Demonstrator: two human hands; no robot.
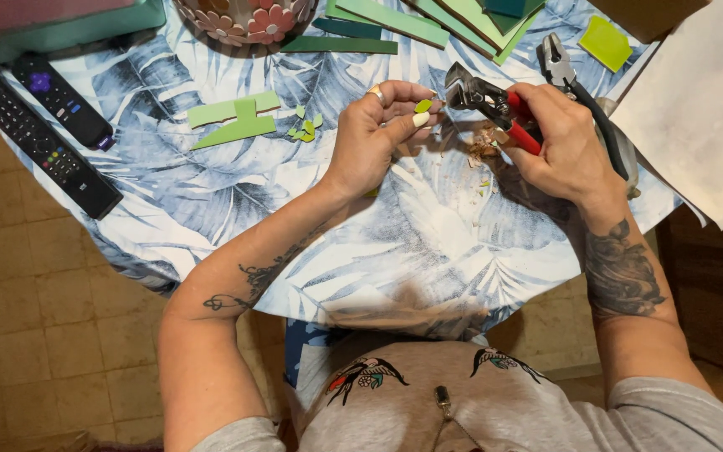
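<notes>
My left hand [376,132] pinches a small light green leaf-shaped piece [423,106] between thumb and fingertips, above the table. My right hand [558,138] grips the red handles of a pair of nippers [485,98], whose dark jaws sit just right of the green piece, close to it. Small pale chips [483,146] lie on the cloth under the tool.
The round table wears a blue leaf-print cloth [211,201]. Green strips [234,120] and small green bits [305,130] lie left of my hands. Two remotes [43,125] rest at the left edge. Black pliers [564,67], green tiles [428,21], a flowered bowl [244,21] and white paper [705,117] sit behind.
</notes>
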